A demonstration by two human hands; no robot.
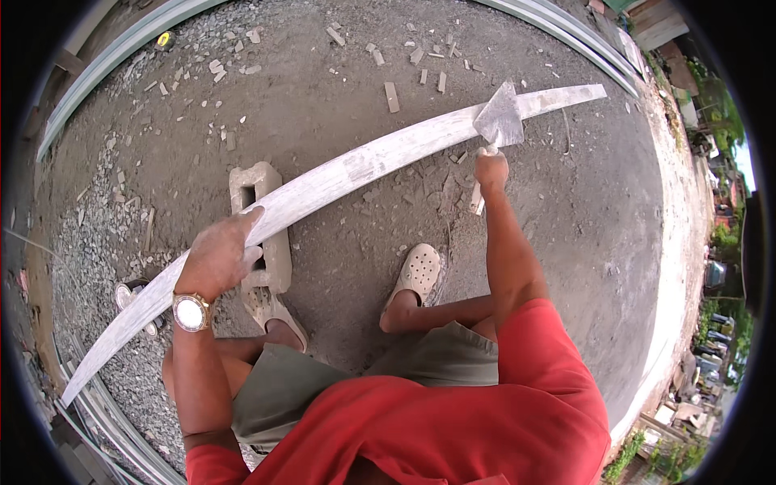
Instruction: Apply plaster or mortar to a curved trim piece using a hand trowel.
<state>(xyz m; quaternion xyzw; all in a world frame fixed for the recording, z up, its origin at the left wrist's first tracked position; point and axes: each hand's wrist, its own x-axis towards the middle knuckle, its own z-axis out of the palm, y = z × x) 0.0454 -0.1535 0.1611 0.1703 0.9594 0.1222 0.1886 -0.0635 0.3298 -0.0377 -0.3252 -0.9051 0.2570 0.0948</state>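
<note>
A long whitish plank (356,168), smeared with grey-white residue, runs from the lower left to the upper right and looks bent by the lens. Beneath its left half stands a hollow concrete block (280,263). My left hand (217,252), dusty and with a watch at its wrist, grips the plank beside the block. In my right hand (491,170) is the handle of a pointed trowel (499,120). Its grey blade overlaps the plank's right part; whether it touches the plank I cannot tell.
My feet in beige clogs (422,269) are on the ground near the block. Broken strips (392,97) and gravel (97,218) lie scattered around. Long pale lengths (121,50) rest at the upper left. A yellow tape measure (166,40) lies near them.
</note>
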